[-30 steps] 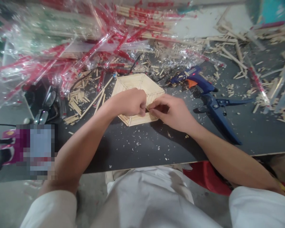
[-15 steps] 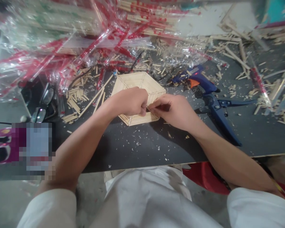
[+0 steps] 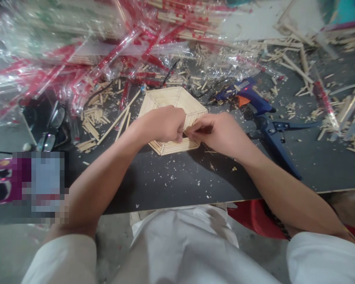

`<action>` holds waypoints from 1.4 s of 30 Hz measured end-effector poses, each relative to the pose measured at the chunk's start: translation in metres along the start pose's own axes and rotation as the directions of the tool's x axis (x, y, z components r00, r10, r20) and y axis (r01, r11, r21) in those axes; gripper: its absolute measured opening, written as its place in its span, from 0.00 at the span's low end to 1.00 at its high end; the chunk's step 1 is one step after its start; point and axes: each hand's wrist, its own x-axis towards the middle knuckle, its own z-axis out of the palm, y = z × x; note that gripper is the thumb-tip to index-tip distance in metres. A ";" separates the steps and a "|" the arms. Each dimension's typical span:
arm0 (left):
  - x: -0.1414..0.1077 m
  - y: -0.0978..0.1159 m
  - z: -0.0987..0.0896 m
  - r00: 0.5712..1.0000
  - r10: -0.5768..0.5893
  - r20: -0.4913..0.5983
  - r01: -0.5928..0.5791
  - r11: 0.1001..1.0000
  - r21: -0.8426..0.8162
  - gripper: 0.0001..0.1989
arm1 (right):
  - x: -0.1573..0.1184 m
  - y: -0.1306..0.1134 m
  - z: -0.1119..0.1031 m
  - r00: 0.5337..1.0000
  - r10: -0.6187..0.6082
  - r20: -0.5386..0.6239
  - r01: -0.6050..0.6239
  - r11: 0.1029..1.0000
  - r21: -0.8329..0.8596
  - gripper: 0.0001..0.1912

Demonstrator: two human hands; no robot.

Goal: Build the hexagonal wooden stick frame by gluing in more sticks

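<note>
A six-sided piece made of pale wooden sticks [image 3: 177, 149] lies on the dark tabletop, its sticks set in rows that meet along ridges. My left hand [image 3: 169, 124] is closed over its middle, knuckles up; what its fingers hold is hidden. From the right, my right hand [image 3: 214, 132] reaches over the piece's edge with thumb and forefinger pinched together. Their tips meet close to my left fingers, and anything between them is too small to make out. Both hands cover part of the piece.
Blue pruning shears [image 3: 276, 142] and a blue glue gun [image 3: 245, 94] lie to the right. Cut stick pieces [image 3: 96, 118] and eyeglasses [image 3: 53, 122] are at the left. Plastic-wrapped stick bundles [image 3: 106, 59] fill the back. The table's front edge [image 3: 177, 207] runs before my body.
Both hands stay almost in the same place over the stick piece. The view has shifted very slightly; nothing has visibly been taken up or let go.
</note>
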 end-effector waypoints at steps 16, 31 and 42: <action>-0.006 0.009 -0.003 0.999 -0.034 -0.006 0.034 0.997 0.069 0.08 | 0.007 -0.031 -0.005 0.996 -0.026 0.083 0.050 0.949 -0.310 0.13; -0.005 0.004 -0.002 1.000 -0.008 -0.002 0.008 1.000 0.020 0.08 | 0.009 -0.022 -0.006 0.998 -0.031 0.063 0.045 0.971 -0.233 0.11; -0.004 0.003 -0.002 1.000 -0.009 -0.009 0.010 1.000 0.012 0.05 | 0.007 -0.012 -0.004 0.995 -0.042 0.088 0.055 0.986 -0.156 0.11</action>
